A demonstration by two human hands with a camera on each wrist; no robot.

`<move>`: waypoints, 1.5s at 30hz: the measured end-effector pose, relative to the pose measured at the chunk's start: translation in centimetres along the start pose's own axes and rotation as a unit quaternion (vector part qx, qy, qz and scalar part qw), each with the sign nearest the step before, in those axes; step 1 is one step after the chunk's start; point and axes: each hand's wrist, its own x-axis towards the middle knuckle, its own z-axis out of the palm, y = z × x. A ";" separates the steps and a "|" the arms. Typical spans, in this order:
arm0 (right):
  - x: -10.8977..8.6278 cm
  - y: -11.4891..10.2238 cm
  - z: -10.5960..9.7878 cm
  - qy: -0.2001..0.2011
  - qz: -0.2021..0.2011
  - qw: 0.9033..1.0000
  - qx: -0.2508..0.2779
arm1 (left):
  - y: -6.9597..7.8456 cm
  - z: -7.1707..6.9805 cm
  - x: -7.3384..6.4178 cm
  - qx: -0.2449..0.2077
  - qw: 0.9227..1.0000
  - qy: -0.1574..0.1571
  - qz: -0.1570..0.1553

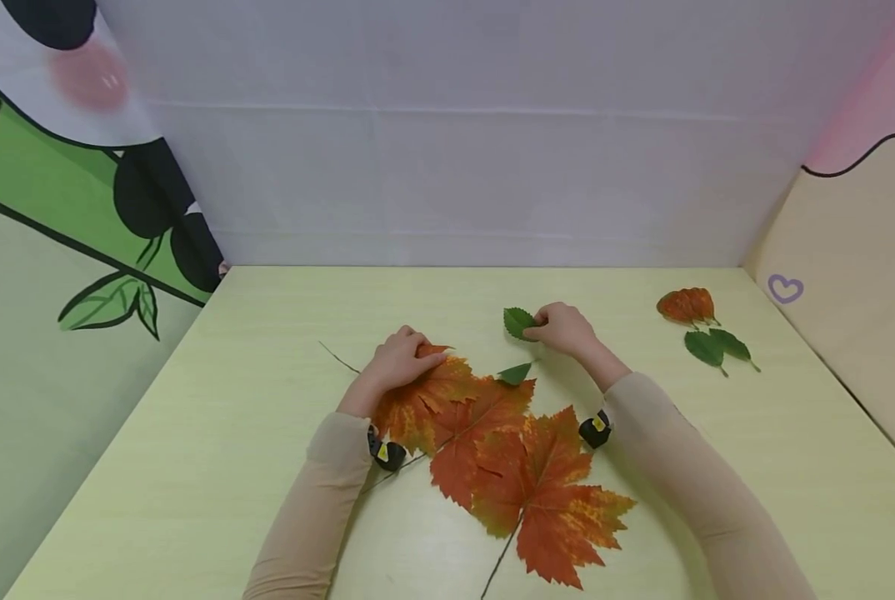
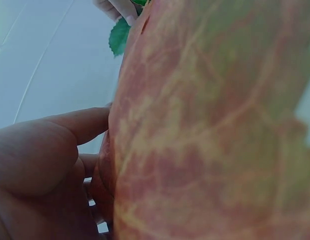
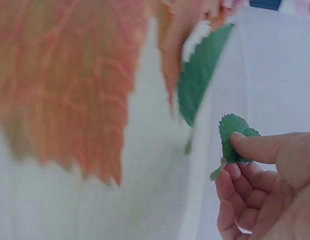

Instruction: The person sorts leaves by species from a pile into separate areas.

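My right hand (image 1: 567, 327) pinches a small green leaf (image 1: 518, 322) between thumb and fingers, above the back middle of the table. In the right wrist view the thumb lies across this toothed-edged leaf (image 3: 232, 132). My left hand (image 1: 398, 362) grips the edge of an orange maple leaf (image 1: 425, 404), thumb on the near side and fingers partly hidden behind it. That leaf fills much of the left wrist view. Two more orange maple leaves, a middle one (image 1: 485, 408) and a front one (image 1: 545, 492), overlap beside it. Another green leaf (image 1: 515, 374) lies against the middle one's upper edge.
At the table's back right lie small orange-brown leaves (image 1: 687, 306) in an overlapping bunch, with two green leaves (image 1: 706, 347) just in front. A pale wall (image 1: 485, 183) rises behind the table (image 1: 192, 467), and printed panels (image 1: 860, 292) stand at both sides.
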 end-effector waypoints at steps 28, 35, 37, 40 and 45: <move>-5.9 7.8 -5.7 0.089 0.101 0.983 0.124 | -0.1 -0.3 0.0 -0.001 1.000 -0.004 -0.001; -6.3 10.4 -6.2 0.086 0.145 0.982 0.086 | -0.2 -0.2 0.0 0.003 1.000 -0.002 -0.001; -6.4 11.2 -6.3 0.085 0.157 0.981 0.073 | -0.2 -0.2 0.0 0.002 1.000 -0.004 -0.001; -6.7 12.3 -6.5 0.089 0.168 0.979 0.073 | -0.1 -0.3 0.0 -0.001 1.000 -0.005 -0.001; -7.2 14.3 -6.8 0.087 0.190 0.974 0.084 | -0.1 -0.3 0.2 -0.004 1.000 -0.007 -0.005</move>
